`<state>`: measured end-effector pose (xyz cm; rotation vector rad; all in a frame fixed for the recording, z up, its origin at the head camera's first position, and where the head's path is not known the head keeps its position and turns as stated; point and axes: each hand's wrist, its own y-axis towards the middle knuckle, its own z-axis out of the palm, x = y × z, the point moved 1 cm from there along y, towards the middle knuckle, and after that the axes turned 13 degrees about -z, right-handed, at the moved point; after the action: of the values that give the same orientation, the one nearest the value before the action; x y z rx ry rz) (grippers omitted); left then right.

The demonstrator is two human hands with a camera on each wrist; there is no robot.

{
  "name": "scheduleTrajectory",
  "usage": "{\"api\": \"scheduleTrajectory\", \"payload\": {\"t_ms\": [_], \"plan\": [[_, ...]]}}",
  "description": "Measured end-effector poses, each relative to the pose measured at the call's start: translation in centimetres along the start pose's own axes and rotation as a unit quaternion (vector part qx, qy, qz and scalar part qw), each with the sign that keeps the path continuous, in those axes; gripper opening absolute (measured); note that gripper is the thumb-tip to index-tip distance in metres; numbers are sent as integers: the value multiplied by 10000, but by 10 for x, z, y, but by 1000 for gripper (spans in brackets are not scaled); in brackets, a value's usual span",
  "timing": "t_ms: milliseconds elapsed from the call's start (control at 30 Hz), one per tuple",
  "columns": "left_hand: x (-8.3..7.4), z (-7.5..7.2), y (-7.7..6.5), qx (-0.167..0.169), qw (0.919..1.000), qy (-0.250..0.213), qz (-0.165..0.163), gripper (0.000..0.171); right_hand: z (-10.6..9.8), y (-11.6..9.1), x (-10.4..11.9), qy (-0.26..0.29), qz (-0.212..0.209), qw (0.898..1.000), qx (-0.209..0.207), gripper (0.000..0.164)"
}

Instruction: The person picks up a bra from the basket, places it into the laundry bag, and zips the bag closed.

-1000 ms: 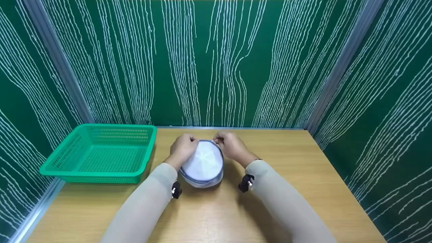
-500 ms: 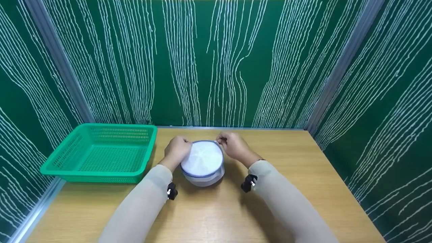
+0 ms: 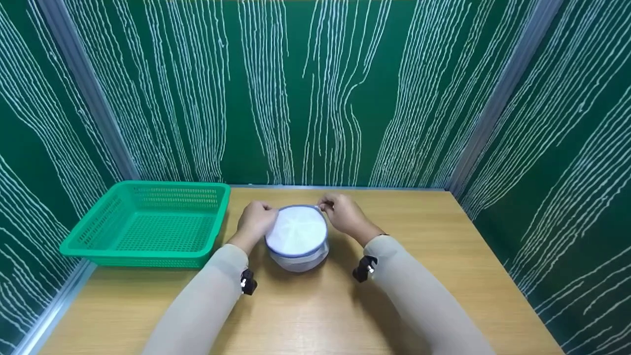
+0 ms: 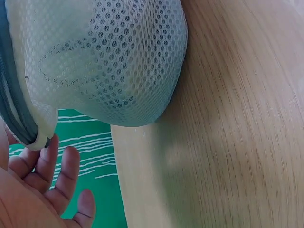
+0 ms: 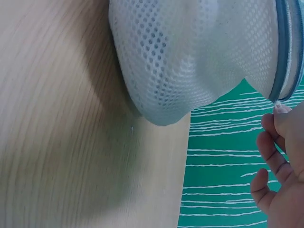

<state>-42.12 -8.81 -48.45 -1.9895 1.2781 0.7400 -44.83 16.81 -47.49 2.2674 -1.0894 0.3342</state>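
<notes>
A white mesh laundry bag (image 3: pixel 297 231), round-topped with a blue zipper band around its upper edge, stands on the table in the head view. At the bag's upper left rim my left hand (image 3: pixel 256 219) pinches the edge between thumb and fingers. My right hand (image 3: pixel 343 214) is at the upper right rim, its thumb and finger on a small white zipper pull (image 5: pixel 282 107) in the right wrist view. The honeycomb mesh side (image 4: pixel 118 61) bulges down onto the wood in the left wrist view. Other fingers of both hands are loosely bent. The bag's inside is hidden.
A green plastic basket (image 3: pixel 209 246) with slotted walls stands on the table (image 3: pixel 305 315) left of the bag. Green panels with white wavy lines (image 3: pixel 384 98) enclose the back and sides, joined by grey metal posts (image 3: pixel 485 98).
My left hand has moved left and slightly nearer along the bag's rim, uncovering more of the top. The bag's top looks rounder and flatter. My right hand has shifted slightly right.
</notes>
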Motion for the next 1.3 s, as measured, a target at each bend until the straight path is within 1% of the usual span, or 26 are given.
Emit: {"api": "scheduleTrajectory", "payload": {"t_ms": [100, 167, 267, 367, 467, 567, 667, 800, 867, 1033, 1100, 1300], "plan": [[-1, 2, 0, 121, 9997, -219, -53, 32, 0, 0, 1, 57, 71, 10000, -23, 13], [-3, 3, -1, 187, 9993, -319, 4, 35, 1, 0, 1, 100, 164, 9998, -7, 12], [-10, 7, -3, 251, 9987, -401, 203, 35, 2, 1, 1, 130, 237, 9996, 42, 12], [-18, 12, -5, 257, 9975, -364, 540, 33, 4, 2, 2, 158, 291, 9994, 93, 12], [-27, 17, -7, 283, 9953, -191, 906, 30, 4, 3, 3, 246, 403, 9988, 122, 14], [-34, 21, -9, 320, 9928, 63, 1149, 27, 4, 3, 3, 324, 491, 9982, 137, 15], [-40, 24, -12, 320, 9895, 353, 1362, 26, 5, 4, 3, 260, 317, 9991, 109, 14], [-43, 26, -15, 272, 9846, 610, 1615, 21, 6, 4, 4, 279, 134, 9995, 94, 14], [-44, 25, -16, 282, 9842, 670, 1616, 18, 6, 4, 5, 321, 123, 9994, 99, 14], [-43, 24, -17, 398, 9869, 731, 1379, 17, 7, 4, 6, 272, 177, 9994, 107, 14], [-43, 23, -18, 374, 9875, 733, 1346, 18, 6, 4, 7, 305, 265, 9991, 127, 15], [-41, 23, -20, 342, 9906, 639, 1160, 21, 5, 4, 9, 368, 264, 9989, 149, 17]]}}
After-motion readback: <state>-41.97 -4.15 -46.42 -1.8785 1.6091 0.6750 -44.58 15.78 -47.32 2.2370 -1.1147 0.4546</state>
